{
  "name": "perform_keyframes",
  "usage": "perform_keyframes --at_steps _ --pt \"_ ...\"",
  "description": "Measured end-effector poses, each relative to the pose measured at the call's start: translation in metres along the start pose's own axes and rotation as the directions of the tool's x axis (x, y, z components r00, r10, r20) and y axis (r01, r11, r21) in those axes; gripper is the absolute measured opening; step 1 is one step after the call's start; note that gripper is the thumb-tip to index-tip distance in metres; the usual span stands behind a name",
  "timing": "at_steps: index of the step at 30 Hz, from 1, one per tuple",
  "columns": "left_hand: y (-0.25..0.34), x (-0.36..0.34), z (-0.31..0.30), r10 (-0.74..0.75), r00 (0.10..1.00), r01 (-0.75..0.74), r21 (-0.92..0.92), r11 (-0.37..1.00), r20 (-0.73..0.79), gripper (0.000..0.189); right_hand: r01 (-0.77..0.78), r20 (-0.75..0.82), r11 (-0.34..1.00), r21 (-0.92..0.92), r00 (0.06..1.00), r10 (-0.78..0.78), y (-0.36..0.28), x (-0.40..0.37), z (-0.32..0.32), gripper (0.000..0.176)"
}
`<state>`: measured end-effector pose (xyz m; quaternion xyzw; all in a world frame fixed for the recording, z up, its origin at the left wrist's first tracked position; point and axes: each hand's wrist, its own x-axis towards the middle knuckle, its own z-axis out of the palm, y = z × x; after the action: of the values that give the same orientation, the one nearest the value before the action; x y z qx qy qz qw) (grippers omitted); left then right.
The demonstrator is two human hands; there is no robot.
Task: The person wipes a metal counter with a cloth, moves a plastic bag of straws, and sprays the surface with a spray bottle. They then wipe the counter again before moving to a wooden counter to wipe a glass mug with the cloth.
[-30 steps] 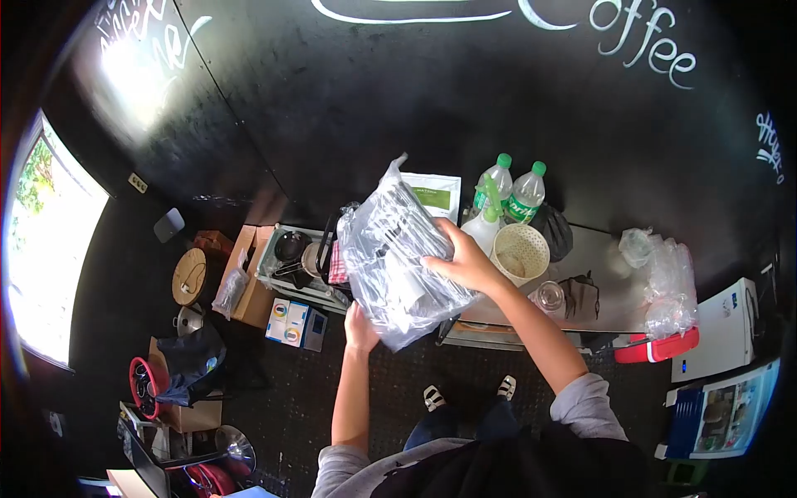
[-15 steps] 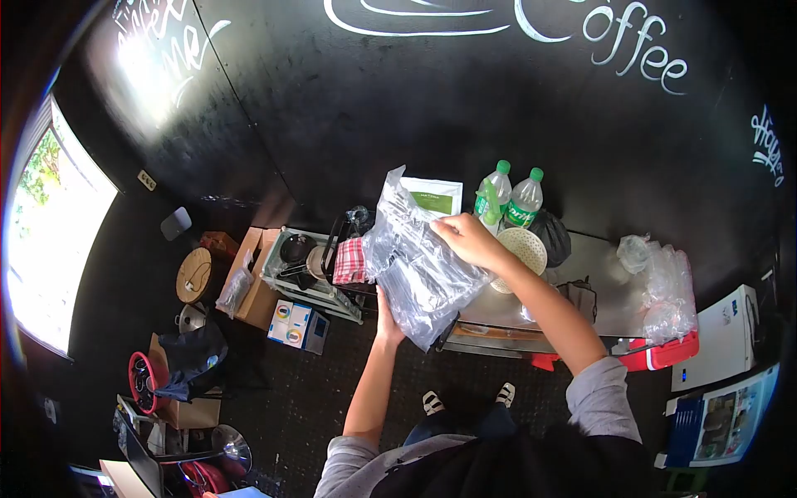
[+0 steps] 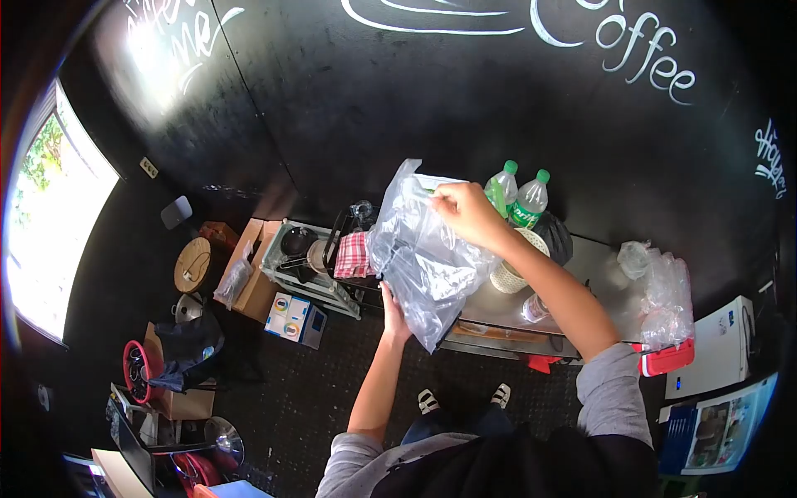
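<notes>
A large clear plastic bag [image 3: 432, 274] hangs between my hands, crinkled and shiny, with something dark showing through or in its folds. My left hand [image 3: 393, 314] grips its lower left side, the fingers partly hidden behind the plastic. At the top, my right hand [image 3: 466, 212] pinches the bag's upper edge. Just behind the bag, a white packet [image 3: 440, 180] shows only its top edge. Left of the bag lies a red-and-white checked cloth [image 3: 353, 256]. A cream perforated basket [image 3: 508, 278] stands below my right forearm, partly covered by it.
Two green-capped bottles [image 3: 531, 199] stand against the black wall on a metal table [image 3: 594, 257]. A black bag [image 3: 554, 236] sits beside them. Clear plastic bags [image 3: 664, 286] are heaped at the right. Left are a cardboard box [image 3: 249, 282] and a glass-shelved rack [image 3: 320, 295].
My right hand has moved up a little with the bag's upper edge, spreading the plastic wider. The bag now covers more of the white packet. My left hand keeps its hold.
</notes>
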<state>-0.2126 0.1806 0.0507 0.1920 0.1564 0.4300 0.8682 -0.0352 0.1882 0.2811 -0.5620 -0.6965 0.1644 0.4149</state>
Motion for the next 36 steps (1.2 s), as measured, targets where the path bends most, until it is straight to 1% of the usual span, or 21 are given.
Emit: perform_keyframes --at_steps 1,3,6,8,10,12,14,16,18,20,21,22,23,24,26,27,29,31,34,35,36 --pt "0.0 0.001 -0.001 -0.046 0.998 0.044 -0.044 0.998 -0.043 0.087 0.001 0.001 1.0 -0.002 1.0 -0.001 0.001 0.002 0.002 0.021" --pt "-0.002 0.001 0.0 -0.096 0.989 0.086 -0.093 0.992 -0.109 0.096 0.21 -0.004 0.978 -0.016 0.978 -0.21 -0.001 0.003 0.008 0.021" --pt "-0.003 0.003 -0.002 -0.099 0.991 0.093 -0.078 0.993 -0.084 0.096 0.101 -0.061 0.994 0.028 0.993 -0.099 -0.013 0.002 0.0 0.02" --pt "-0.004 0.003 -0.004 -0.091 0.993 0.084 -0.087 0.993 -0.073 0.097 0.159 -0.06 0.985 0.065 0.986 -0.155 -0.01 -0.001 0.003 0.021" --pt "-0.003 0.001 0.0 -0.126 0.989 0.118 -0.109 0.987 -0.076 0.098 0.062 0.026 0.995 0.08 0.998 -0.064 -0.015 -0.005 -0.002 0.018" --pt "-0.005 0.0 0.003 -0.138 0.989 0.13 -0.14 0.982 -0.051 0.096 0.064 -0.006 0.99 0.126 0.998 -0.063 -0.008 -0.009 0.002 0.017" --pt "0.001 -0.011 0.028 -0.134 0.984 0.116 -0.143 0.983 -0.116 0.093 0.062 0.071 0.976 0.211 0.994 -0.078 -0.009 -0.018 0.001 0.017" --pt "-0.002 -0.009 0.021 -0.139 0.987 0.122 -0.183 0.976 -0.086 0.086 0.011 0.07 0.972 0.235 0.997 -0.028 -0.003 -0.022 -0.005 0.016" --pt "-0.003 -0.008 0.015 0.103 0.983 -0.118 -0.099 0.988 -0.152 0.08 -0.038 0.066 0.965 0.261 0.998 0.022 0.007 -0.028 -0.011 0.015" --pt "0.005 -0.007 0.007 0.183 0.979 -0.198 -0.185 0.963 -0.095 0.063 -0.005 -0.052 0.998 0.07 0.999 0.009 0.021 -0.037 -0.019 0.012" --pt "0.008 -0.003 -0.002 0.211 0.974 -0.222 -0.145 0.964 -0.083 0.063 -0.052 -0.042 0.996 -0.067 0.998 0.049 0.022 -0.041 -0.027 0.01" --pt "0.013 -0.002 -0.007 0.24 0.968 -0.247 -0.105 0.963 -0.071 0.063 -0.054 -0.044 0.996 -0.066 0.998 0.051 0.027 -0.044 -0.028 0.01" --pt "0.017 0.0 -0.011 0.285 0.956 -0.284 0.019 0.958 -0.064 0.073 -0.045 -0.084 0.997 -0.06 0.996 0.039 0.034 -0.045 -0.028 0.009" --pt "0.019 -0.001 -0.005 0.284 0.957 -0.283 0.022 0.959 -0.063 0.073 -0.034 -0.126 0.998 -0.054 0.992 0.027 0.036 -0.046 -0.028 0.009" --pt "0.022 -0.003 0.009 0.279 0.96 -0.267 -0.219 0.939 0.029 0.086 -0.071 -0.126 0.995 -0.075 0.99 0.061 0.04 -0.047 -0.029 0.009" --pt "0.02 0.002 0.009 0.29 0.957 -0.285 -0.15 0.947 0.016 0.094 -0.034 -0.119 0.999 -0.023 0.992 0.031 0.047 -0.047 -0.027 0.01" --pt "0.014 0.006 0.008 0.313 0.949 -0.303 -0.155 0.94 0.042 0.094 0.002 -0.115 1.0 0.029 0.993 0.002 0.059 -0.049 -0.023 0.01" --pt "0.015 -0.001 0.031 0.365 0.93 -0.357 -0.138 0.924 0.038 0.09 -0.045 -0.096 0.999 -0.02 0.994 0.043 0.067 -0.051 -0.024 0.011" --pt "0.014 0.004 0.015 0.323 0.945 -0.31 -0.176 0.934 0.05 0.086 -0.114 -0.036 0.993 0.011 0.993 0.114 0.082 -0.053 -0.026 0.011" --pt "0.017 0.006 0.004 0.279 0.96 -0.278 -0.1 0.955 -0.008 0.082 -0.112 -0.035 0.994 0.014 0.993 0.113 0.082 -0.055 -0.026 0.011" --pt "0.022 -0.003 0.025 0.288 0.95 -0.296 -0.05 0.954 -0.118 0.078 -0.151 -0.123 0.984 -0.091 0.983 0.14 0.075 -0.058 -0.027 0.014"
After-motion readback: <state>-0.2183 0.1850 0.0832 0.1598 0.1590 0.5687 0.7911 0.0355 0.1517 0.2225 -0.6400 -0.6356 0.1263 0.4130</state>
